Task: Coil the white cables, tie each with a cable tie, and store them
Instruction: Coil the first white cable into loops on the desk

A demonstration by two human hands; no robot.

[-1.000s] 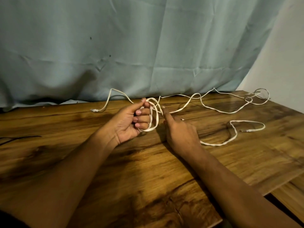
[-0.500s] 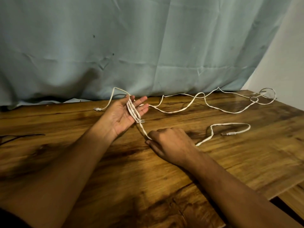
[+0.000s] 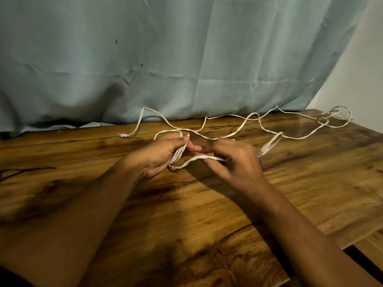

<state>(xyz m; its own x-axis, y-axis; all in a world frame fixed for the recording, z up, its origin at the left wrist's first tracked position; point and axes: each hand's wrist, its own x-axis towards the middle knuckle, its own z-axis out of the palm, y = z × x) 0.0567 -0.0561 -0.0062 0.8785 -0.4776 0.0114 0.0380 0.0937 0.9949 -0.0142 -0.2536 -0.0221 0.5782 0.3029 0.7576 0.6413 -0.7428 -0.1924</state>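
The slim white flat cable (image 3: 196, 159) is only partly coiled. The likeliest slip is that the gathered turns spring loose. The left hand (image 3: 163, 158) holds them with its fingers (image 3: 193, 148) curled only loosely round the loops, so a hard pull on the next turn could drag them off.

A second hazard is the other long white cable (image 3: 251, 116), which snakes along the back of the brown wooden tabletop (image 3: 207, 214). It passes just behind both hands. The free tail with its plug (image 3: 263, 150), trailing from the right hand (image 3: 240, 164), could catch that cable and wind it into the coil. No cable tie is in sight, so the coil would need holding while one is found.

The loops run across the left palm, from the fingertips towards the heel of the hand. From their lower end one strand crosses the gap to the right hand, whose fingers (image 3: 219, 147) pinch it. The tail comes out beyond that hand, to the right.
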